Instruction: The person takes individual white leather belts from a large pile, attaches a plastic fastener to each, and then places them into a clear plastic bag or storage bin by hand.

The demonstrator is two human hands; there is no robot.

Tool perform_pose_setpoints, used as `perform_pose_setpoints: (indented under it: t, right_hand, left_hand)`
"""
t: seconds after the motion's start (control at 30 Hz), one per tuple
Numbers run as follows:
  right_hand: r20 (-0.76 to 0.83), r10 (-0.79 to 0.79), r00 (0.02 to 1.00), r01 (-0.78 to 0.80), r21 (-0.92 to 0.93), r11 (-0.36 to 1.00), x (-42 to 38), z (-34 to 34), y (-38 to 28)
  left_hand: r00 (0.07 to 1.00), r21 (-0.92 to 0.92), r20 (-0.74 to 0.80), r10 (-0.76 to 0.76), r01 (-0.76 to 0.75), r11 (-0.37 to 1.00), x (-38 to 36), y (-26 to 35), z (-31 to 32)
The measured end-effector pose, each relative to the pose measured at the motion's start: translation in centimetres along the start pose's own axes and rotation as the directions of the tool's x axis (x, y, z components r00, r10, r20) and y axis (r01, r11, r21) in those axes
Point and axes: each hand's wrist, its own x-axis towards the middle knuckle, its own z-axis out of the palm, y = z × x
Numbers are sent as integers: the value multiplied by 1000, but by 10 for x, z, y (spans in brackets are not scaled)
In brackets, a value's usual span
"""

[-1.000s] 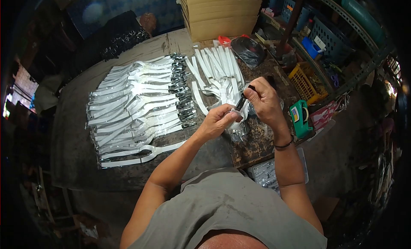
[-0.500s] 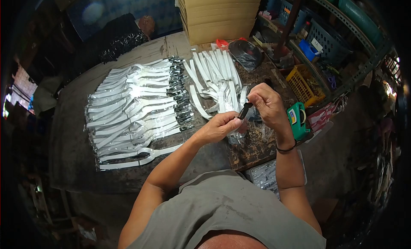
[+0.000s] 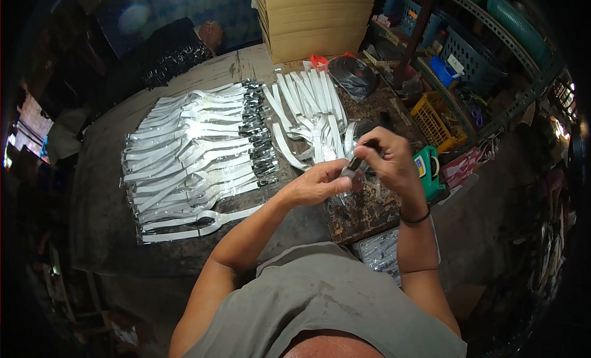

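My left hand (image 3: 321,183) is closed, thumb and fingers pinching a small black piece (image 3: 354,163), with something pale or clear at its lower end. My right hand (image 3: 389,159) is curled just above and to the right, its fingers closed on dark material at the same piece's upper end. Fingers cover most of it, so its exact kind cannot be made out. Just beyond the hands lies a loose bunch of white straps (image 3: 314,96). To the left, many white straps in clear plastic wrapping (image 3: 197,149) lie in an overlapping row, black parts at their right ends.
A tall cardboard stack (image 3: 317,23) stands at the back. Right of the worn wooden bench (image 3: 354,226) are a green container (image 3: 429,173), a yellow basket (image 3: 438,121) and a shelf with blue baskets (image 3: 471,63). A tray of wrapped pieces (image 3: 385,256) sits near my body.
My right hand has turned and come lower and closer to my left hand. The black piece, earlier stretched visibly between both hands, is now mostly covered by fingers.
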Motion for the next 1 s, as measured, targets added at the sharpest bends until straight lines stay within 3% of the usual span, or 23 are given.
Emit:
perform_pose_setpoints:
  t: [0.07,0.1,0.13,0.17,0.2,0.3,0.33,0.37,0.4,0.47,0.53,0.57,0.6,0.63,0.67,0.73,0.8,0.83,0.87,0.93,1.0]
  right_hand:
    - [-137,-69,988,72,20,997,-3,-11,-12]
    - [-188,-107,976,109,3,994,-4,-20,-24]
    - [-231,-159,960,167,15,986,-6,-28,-33]
    - [-318,-125,940,140,25,990,-14,-34,-43]
    - [-378,-198,904,222,20,975,-18,-42,-45]
    - [-491,-406,771,434,-62,899,-20,-71,-55]
    - [-479,-436,762,417,-153,896,-24,-89,-48]
    - [-522,-408,749,387,-156,909,-23,-98,-50]
    - [-608,-443,659,288,-340,895,-18,-102,-56]
    - [-535,-328,779,373,-26,928,-20,-142,-35]
    - [-532,-286,797,346,15,938,-16,-161,-35]
    - [-365,-641,676,380,-572,727,-10,-170,-33]
    - [-19,-829,559,299,-928,223,-4,-183,-25]
    - [-156,-732,664,336,-811,478,-13,-216,-3]
    - [145,-791,594,110,-989,-98,-1,-188,-42]
    - [12,-758,652,82,-995,55,-8,-218,-21]
    - [37,-756,654,403,-862,306,8,-266,-3]
    - [-4,-702,712,385,-834,395,14,-298,10]
    - [8,-705,709,410,-818,403,27,-281,3]
    - [-419,-631,653,310,-612,727,50,-207,-45]
    - [-755,-357,551,240,-266,934,67,-153,-77]
  left_hand:
    - [968,219,242,-70,16,975,1,7,-6]
    - [938,323,295,-179,79,943,3,12,-7]
    - [946,319,273,-173,81,944,3,17,-5]
    - [894,359,383,-234,89,929,4,22,-1]
    - [827,398,479,-295,95,912,5,23,2]
    - [629,289,713,-311,140,947,8,23,24]
    - [594,187,776,-212,104,977,7,15,34]
    - [554,82,814,-173,185,979,4,18,43]
    - [581,83,795,-176,183,980,0,22,51]
    - [487,-167,873,-16,329,929,-3,26,64]
    - [492,-228,870,40,329,916,-4,20,68]
    - [515,-286,856,51,389,876,-8,19,66]
    - [543,-346,838,60,442,828,-12,16,65]
    - [546,-380,832,102,425,822,-11,8,66]
    - [578,-394,810,103,405,825,-13,5,64]
    - [600,-377,799,39,449,810,-17,-2,61]
    - [647,-410,762,36,439,800,-21,-20,59]
    - [647,-354,762,-14,436,827,-23,-26,57]
    - [648,-300,759,-64,435,849,-27,-33,53]
    - [682,-270,718,-141,460,846,-38,-51,44]
    - [714,-201,673,-193,427,881,-52,-64,34]
